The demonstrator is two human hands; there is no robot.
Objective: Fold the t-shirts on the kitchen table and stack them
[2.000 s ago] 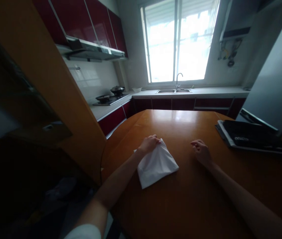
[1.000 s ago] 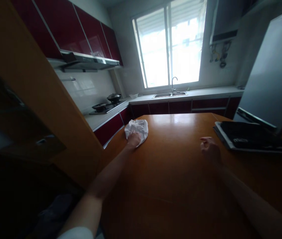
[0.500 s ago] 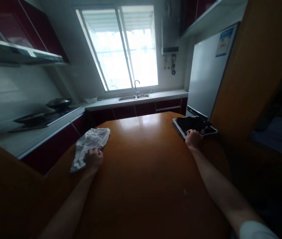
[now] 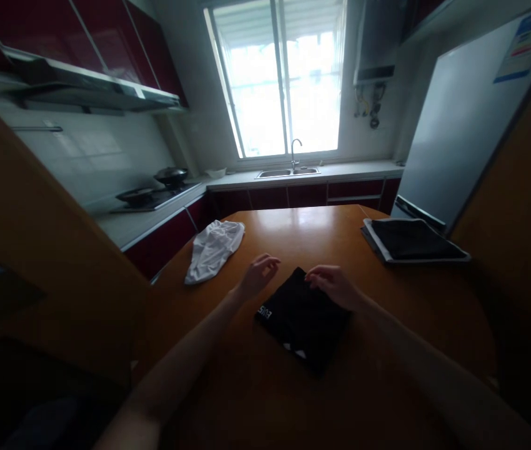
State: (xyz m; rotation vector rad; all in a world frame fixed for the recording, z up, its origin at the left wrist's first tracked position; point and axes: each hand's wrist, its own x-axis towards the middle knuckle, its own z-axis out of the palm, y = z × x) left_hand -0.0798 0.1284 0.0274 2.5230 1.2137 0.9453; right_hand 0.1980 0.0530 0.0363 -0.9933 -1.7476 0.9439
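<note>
Glossy along its far edge, the wooden bench (image 4: 293,240) carries a folded black garment (image 4: 305,322) around its middle. Both hands are apart: the left hand (image 4: 260,275), loosely parted, beside the garment; the right hand (image 4: 333,284) at its far corner, grip unclear. White cloth (image 4: 213,250) lies by the bench's far left edge, a folded stack (image 4: 418,240) near the far right.

Black cloth (image 4: 300,315) part-hidden (right hand (image 4: 335,284)); window (image 4: 256,81) cropped
</note>
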